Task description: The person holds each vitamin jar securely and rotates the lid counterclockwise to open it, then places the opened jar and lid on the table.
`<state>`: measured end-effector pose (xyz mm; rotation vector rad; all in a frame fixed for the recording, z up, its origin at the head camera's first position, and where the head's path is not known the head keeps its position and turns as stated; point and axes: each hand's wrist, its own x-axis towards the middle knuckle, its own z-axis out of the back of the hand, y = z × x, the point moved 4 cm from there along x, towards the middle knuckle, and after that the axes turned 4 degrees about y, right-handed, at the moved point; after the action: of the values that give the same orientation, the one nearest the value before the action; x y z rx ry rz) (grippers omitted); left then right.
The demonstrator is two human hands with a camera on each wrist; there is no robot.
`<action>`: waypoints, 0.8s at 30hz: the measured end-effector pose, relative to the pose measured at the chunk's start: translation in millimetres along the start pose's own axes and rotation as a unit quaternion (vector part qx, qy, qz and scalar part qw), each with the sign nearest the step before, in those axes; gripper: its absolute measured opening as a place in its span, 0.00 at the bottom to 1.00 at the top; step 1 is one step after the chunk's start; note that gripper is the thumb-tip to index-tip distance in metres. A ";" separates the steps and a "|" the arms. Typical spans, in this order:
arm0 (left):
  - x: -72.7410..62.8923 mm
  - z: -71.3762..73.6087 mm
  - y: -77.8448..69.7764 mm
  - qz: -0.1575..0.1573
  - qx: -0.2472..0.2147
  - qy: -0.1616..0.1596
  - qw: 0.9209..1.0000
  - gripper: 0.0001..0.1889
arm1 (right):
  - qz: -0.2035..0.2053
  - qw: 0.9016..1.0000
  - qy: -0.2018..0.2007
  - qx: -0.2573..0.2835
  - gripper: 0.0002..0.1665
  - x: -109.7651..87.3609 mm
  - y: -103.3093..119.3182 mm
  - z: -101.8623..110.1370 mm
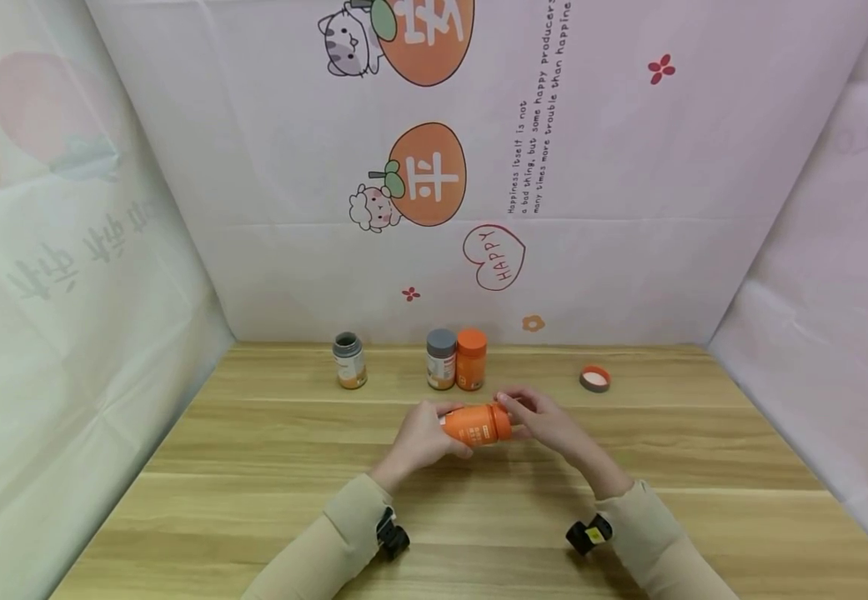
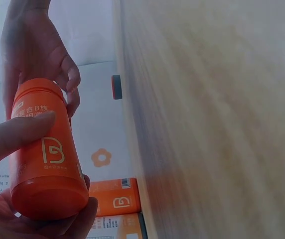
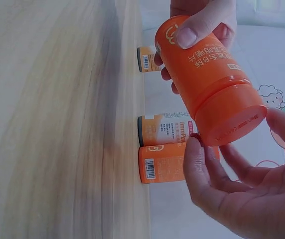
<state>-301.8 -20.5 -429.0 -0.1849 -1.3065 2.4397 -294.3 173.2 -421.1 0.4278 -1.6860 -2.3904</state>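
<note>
Tilted onto its side above the table is an orange supplement bottle (image 1: 469,425). My left hand (image 1: 422,435) grips its body, the thumb (image 2: 35,125) lying across the printed label. The bottle's orange cap (image 3: 229,115) points to the right. Around that cap my right hand (image 1: 546,419) curls, its thumb at one side of the rim and its fingertips (image 3: 194,144) at the other. In the left wrist view, part of the right hand is hidden behind the bottle.
Farther back on the wooden table (image 1: 291,467) stand a capped grey-lidded bottle (image 1: 441,360) and an orange bottle (image 1: 471,360), side by side. To their left is an uncapped bottle (image 1: 349,362). A loose lid (image 1: 594,379) lies back right, white inside facing up.
</note>
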 end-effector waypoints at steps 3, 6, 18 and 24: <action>-0.1 0.3 -0.7 0.001 -0.002 0.001 1.000 0.36 | -0.009 1.000 0.008 -0.017 0.38 -0.5 -0.5 -1.2; 0.0 0.6 -1.2 0.003 -0.001 0.001 1.000 0.36 | -0.015 0.999 0.016 -0.029 0.39 -1.3 0.1 -1.7; 0.2 1.3 -1.7 -0.002 0.010 -0.004 1.000 0.36 | -0.046 0.998 0.027 -0.020 0.42 -2.1 1.2 -1.4; -0.4 2.3 -1.5 -0.002 0.008 -0.004 1.000 0.36 | -0.034 0.999 0.038 -0.013 0.40 -2.5 2.0 -0.5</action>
<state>-301.8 -21.7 -426.6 -0.1675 -1.2890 2.4488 -291.8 172.9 -419.0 0.5741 -1.6323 -2.4072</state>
